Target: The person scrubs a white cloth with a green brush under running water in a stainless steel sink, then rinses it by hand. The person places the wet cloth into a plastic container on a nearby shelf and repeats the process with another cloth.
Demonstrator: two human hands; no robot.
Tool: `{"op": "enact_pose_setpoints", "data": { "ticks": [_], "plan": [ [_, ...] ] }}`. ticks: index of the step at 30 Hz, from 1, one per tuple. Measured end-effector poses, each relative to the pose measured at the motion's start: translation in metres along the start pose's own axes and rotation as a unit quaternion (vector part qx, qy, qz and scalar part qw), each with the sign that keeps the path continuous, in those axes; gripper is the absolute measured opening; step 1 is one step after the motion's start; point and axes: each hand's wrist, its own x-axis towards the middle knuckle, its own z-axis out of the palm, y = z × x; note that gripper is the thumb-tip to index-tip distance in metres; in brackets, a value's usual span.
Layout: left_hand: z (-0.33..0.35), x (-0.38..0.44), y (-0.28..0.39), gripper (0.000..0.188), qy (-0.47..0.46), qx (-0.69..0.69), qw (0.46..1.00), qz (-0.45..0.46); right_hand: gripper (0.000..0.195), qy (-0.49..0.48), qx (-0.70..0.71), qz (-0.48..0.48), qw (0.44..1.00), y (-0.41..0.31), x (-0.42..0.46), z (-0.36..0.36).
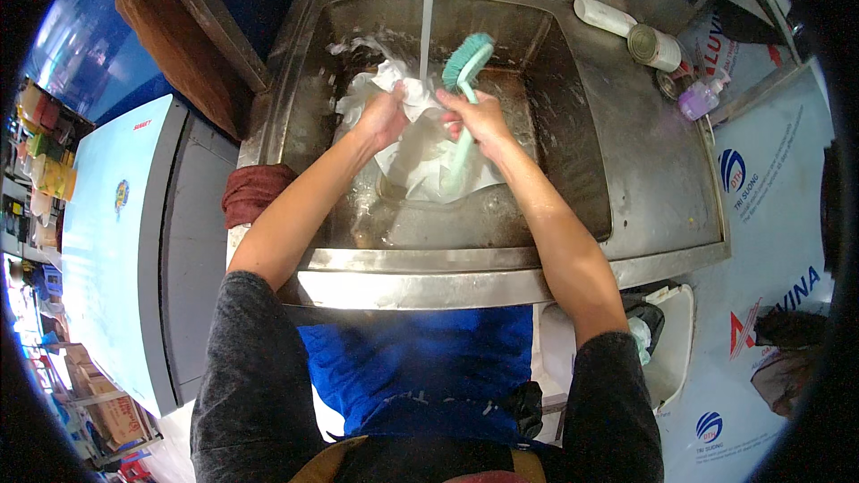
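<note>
My left hand (387, 119) grips a bunched, soaked white cloth (436, 161) in the steel sink basin (570, 168). The cloth spreads below and between both hands. In my right hand (482, 122) is a mint-green scrub brush (468, 62), held by its handle. Its teal bristles point up and to the left, and the handle's lower end lies over the cloth. A stream of water (425, 20) falls beside my left hand onto the cloth and splashes to the left. My right fingertips are close to the cloth; whether they touch it is unclear.
A dark red cloth (256, 193) lies on the sink's left rim. On the right drainboard (651, 208) are a white cylinder (604, 15), a tin can (654, 47) and a pump bottle of purple liquid (701, 99). A white freezer (121, 241) stands left, a bin (674, 349) below right.
</note>
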Motion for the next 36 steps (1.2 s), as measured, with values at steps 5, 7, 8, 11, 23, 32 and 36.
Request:
{"op": "enact_pose_setpoints", "data": {
  "ticks": [5,7,8,11,23,32,36],
  "plan": [
    [-0.009,0.007,0.0,0.033,0.018,0.045,0.999,0.0,0.051,0.01,-0.317,-0.136,0.938,-0.019,-0.016,-0.003],
    [-0.003,0.008,-0.006,0.032,0.003,0.048,0.998,0.029,0.045,0.039,-0.404,-0.215,0.888,-0.013,-0.025,0.008],
    [0.001,0.008,-0.01,0.033,0.013,0.044,0.999,0.021,0.043,0.061,-0.415,-0.201,0.885,-0.012,-0.024,0.01],
    [0.003,0.012,-0.012,0.03,0.081,0.073,0.994,0.01,0.038,0.129,-0.442,-0.16,0.873,-0.017,-0.014,0.017],
    [0.006,0.014,-0.015,0.028,0.099,0.122,0.985,0.075,0.039,0.161,-0.443,-0.141,0.871,-0.019,-0.004,0.014],
    [0.024,0.006,-0.018,0.025,0.111,0.1,0.987,0.062,0.037,0.175,-0.458,-0.161,0.856,-0.01,-0.001,0.011],
    [0.004,0.008,-0.008,0.024,0.067,0.11,0.988,0.091,0.04,0.093,-0.378,-0.162,0.907,-0.034,-0.033,0.016]
  ]
}}
